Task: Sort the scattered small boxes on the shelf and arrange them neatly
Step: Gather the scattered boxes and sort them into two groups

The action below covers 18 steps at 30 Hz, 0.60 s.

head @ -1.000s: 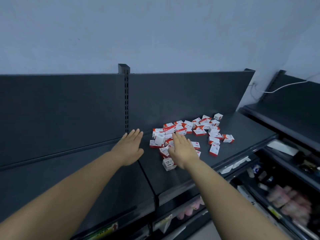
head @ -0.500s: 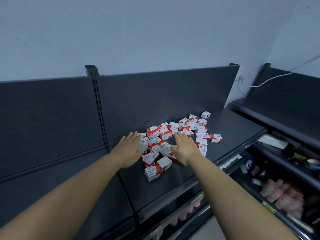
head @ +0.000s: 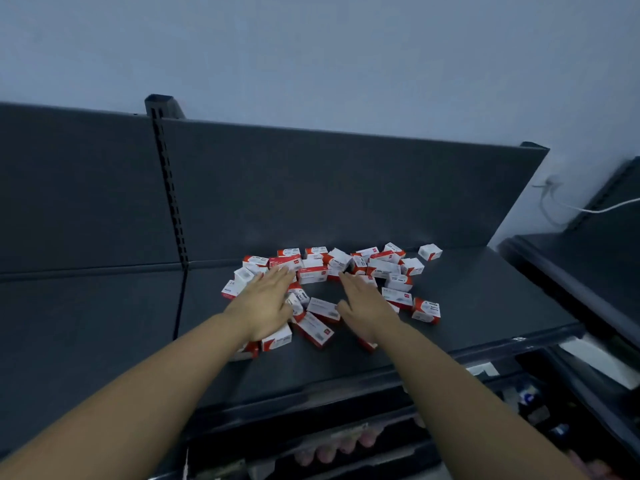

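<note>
I see the small boxes (head: 346,271) heaped toward the shelf's (head: 485,306) back edge; my left hand (head: 266,299) and right hand (head: 367,303) lie flat, fingers straight, atop them, grasping nothing.

Bare dark grey metal shelf (head: 491,306) lies open right of the heaped small red-and-white cardboard boxes (head: 382,268); an upright back panel (head: 329,188) walls the rear.
</note>
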Each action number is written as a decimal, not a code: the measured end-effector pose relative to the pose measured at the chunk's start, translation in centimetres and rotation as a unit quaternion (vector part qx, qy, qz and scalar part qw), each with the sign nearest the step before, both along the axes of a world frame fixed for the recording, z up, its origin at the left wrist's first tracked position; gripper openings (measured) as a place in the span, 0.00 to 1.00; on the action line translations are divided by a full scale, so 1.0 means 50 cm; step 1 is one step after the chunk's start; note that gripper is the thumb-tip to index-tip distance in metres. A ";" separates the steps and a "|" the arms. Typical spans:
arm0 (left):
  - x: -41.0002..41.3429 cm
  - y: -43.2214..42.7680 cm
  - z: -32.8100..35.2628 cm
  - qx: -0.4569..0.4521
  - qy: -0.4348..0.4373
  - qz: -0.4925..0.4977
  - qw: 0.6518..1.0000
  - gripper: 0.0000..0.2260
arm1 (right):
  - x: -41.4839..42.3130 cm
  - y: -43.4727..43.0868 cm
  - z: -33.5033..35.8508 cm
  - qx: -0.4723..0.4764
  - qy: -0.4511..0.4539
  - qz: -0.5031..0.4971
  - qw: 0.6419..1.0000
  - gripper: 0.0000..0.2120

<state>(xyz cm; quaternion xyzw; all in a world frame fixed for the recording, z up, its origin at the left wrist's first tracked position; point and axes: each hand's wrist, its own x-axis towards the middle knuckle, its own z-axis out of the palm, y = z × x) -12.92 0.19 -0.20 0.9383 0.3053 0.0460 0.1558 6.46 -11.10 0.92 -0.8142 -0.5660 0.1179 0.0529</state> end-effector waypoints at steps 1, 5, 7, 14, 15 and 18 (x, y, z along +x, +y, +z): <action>0.006 -0.011 -0.004 0.006 0.008 0.005 1.000 0.29 | 0.011 -0.001 -0.006 -0.003 0.002 0.011 1.000 0.30; 0.029 -0.051 -0.012 0.012 0.015 -0.025 0.999 0.28 | 0.033 0.001 -0.032 -0.022 0.017 0.052 0.998 0.30; 0.035 -0.061 -0.021 0.006 0.024 -0.060 0.998 0.30 | 0.034 0.006 -0.048 -0.033 0.013 0.074 0.997 0.31; 0.049 -0.062 -0.047 0.083 0.124 -0.077 0.986 0.29 | 0.030 0.005 -0.092 -0.041 0.008 0.092 0.995 0.32; 0.052 -0.061 -0.049 0.092 0.127 -0.075 0.985 0.28 | 0.031 0.003 -0.098 -0.039 0.013 0.086 0.995 0.31; 0.065 -0.058 -0.056 0.114 0.110 -0.072 0.985 0.25 | 0.039 -0.003 -0.111 -0.030 0.028 0.077 0.996 0.30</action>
